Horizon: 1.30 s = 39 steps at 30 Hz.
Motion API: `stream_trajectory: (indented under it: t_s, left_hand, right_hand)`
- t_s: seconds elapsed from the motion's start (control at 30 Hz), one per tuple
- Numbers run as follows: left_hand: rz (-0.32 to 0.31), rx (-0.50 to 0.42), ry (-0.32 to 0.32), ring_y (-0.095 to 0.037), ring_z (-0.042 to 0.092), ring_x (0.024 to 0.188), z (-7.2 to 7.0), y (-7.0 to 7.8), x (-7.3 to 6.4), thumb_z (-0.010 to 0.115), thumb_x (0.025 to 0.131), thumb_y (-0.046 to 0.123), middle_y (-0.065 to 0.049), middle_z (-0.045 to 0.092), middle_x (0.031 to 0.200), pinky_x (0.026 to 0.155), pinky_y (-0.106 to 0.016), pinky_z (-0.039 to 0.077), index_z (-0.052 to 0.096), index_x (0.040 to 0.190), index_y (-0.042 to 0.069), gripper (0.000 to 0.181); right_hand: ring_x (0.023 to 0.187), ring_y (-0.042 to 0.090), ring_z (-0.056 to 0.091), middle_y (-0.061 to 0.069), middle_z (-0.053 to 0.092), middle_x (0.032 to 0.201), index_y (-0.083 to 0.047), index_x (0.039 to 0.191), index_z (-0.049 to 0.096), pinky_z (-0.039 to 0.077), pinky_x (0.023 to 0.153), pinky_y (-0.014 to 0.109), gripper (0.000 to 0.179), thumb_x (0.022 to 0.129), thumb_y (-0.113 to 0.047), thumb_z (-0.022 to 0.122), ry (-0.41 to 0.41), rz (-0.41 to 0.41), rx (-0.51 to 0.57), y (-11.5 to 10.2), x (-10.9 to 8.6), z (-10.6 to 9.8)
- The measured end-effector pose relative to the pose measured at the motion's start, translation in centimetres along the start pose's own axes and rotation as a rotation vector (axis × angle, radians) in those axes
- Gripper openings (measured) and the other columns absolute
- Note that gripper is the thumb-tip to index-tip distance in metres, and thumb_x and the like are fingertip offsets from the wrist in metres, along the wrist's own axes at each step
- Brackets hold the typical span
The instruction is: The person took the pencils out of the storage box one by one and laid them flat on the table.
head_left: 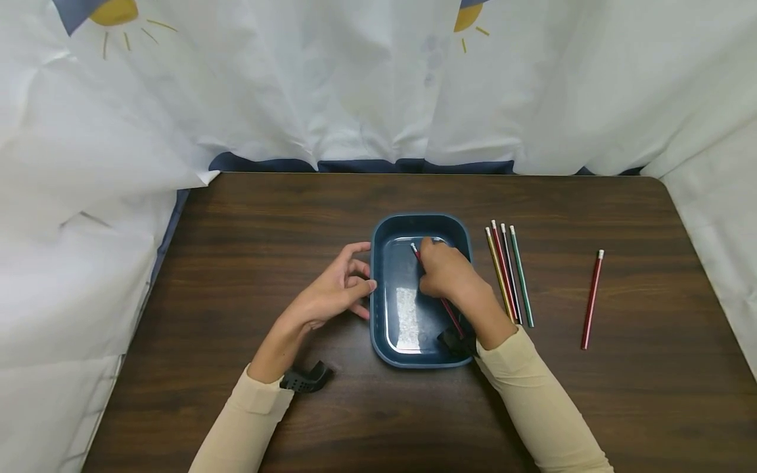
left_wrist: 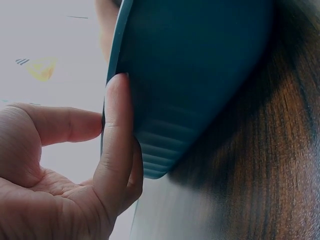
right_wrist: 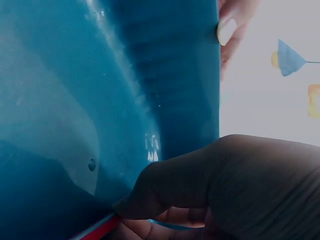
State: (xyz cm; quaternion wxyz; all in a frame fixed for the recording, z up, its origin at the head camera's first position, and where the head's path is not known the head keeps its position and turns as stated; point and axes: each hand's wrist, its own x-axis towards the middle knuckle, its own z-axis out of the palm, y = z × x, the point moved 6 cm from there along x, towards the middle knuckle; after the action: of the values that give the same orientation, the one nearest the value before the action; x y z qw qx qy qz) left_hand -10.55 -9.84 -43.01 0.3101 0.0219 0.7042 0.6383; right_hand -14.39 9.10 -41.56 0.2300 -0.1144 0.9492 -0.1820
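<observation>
A dark blue rectangular plastic basin (head_left: pixel 391 269) stands at the middle of the table. My left hand (head_left: pixel 334 292) pinches its left rim, thumb over the edge and fingers against the outer wall (left_wrist: pixel 195 60), as the left wrist view shows. Inside the basin, my right hand (head_left: pixel 449 270) grips a red pencil (head_left: pixel 453 317) with a white-tipped end pointing away from me. The pencil slants over the basin floor, its middle hidden by the hand. In the right wrist view the thumb (right_wrist: pixel 165 187) presses on the red pencil (right_wrist: pixel 100 228) near the basin's inner surface.
Just right of the basin lie several pencils side by side, among them a gold one (head_left: pixel 499 269) and a green one (head_left: pixel 522 276). Another red pencil (head_left: pixel 593 299) lies apart, farther right. White curtains (head_left: pixel 378 85) hang behind the brown wooden table (head_left: pixel 266 223) and along its sides.
</observation>
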Motion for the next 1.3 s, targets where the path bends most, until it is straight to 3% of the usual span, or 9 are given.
stream_trajectory:
  t_s: [0.27, 0.6, 0.8, 1.3]
  left_hand:
    - [0.000, -0.006, -0.001, -0.027, 0.066, 0.093, 0.0, 0.0, 0.0, 0.059, 0.102, 0.003, -0.020, 0.045, 0.128, 0.068, -0.043, 0.070, 0.018, 0.164, 0.017, 0.076]
    - [0.005, -0.014, -0.001, -0.027, 0.066, 0.094, 0.1, -0.2, 0.0, 0.059, 0.102, 0.002, -0.018, 0.046, 0.126, 0.068, -0.043, 0.070, 0.019, 0.164, 0.018, 0.076]
    - [0.010, -0.007, 0.004, -0.025, 0.065, 0.093, 0.0, 0.0, -0.1, 0.059, 0.101, 0.002, -0.017, 0.045, 0.125, 0.067, -0.043, 0.070, 0.019, 0.164, 0.018, 0.075]
    - [0.013, -0.001, -0.003, -0.024, 0.065, 0.093, -0.1, -0.1, -0.2, 0.060, 0.102, 0.003, -0.019, 0.047, 0.127, 0.068, -0.043, 0.070, 0.019, 0.164, 0.017, 0.076]
  right_hand:
    - [0.081, 0.029, 0.062, 0.013, 0.065, 0.097, -0.002, 0.132, 0.053, 0.052, 0.062, 0.033, 0.048, 0.087, -0.006, 0.070, 0.015, -0.039, 0.069, -0.1, -0.1, -0.3]
    - [0.073, 0.024, 0.061, 0.013, 0.065, 0.107, -0.005, 0.145, 0.051, 0.053, 0.058, 0.029, 0.053, 0.094, -0.005, 0.065, 0.173, -0.100, 0.245, -0.1, -2.0, -2.8]
    - [0.087, 0.024, 0.070, 0.011, 0.067, 0.107, -0.008, 0.143, 0.053, 0.057, 0.066, 0.033, 0.054, 0.091, -0.006, 0.065, 0.268, -0.128, 0.347, 0.6, -2.7, -3.9]
    - [0.096, 0.026, 0.068, 0.013, 0.067, 0.112, -0.011, 0.139, 0.058, 0.056, 0.072, 0.033, 0.051, 0.089, 0.000, 0.062, 0.344, -0.207, 0.508, 1.5, -4.0, -4.8]
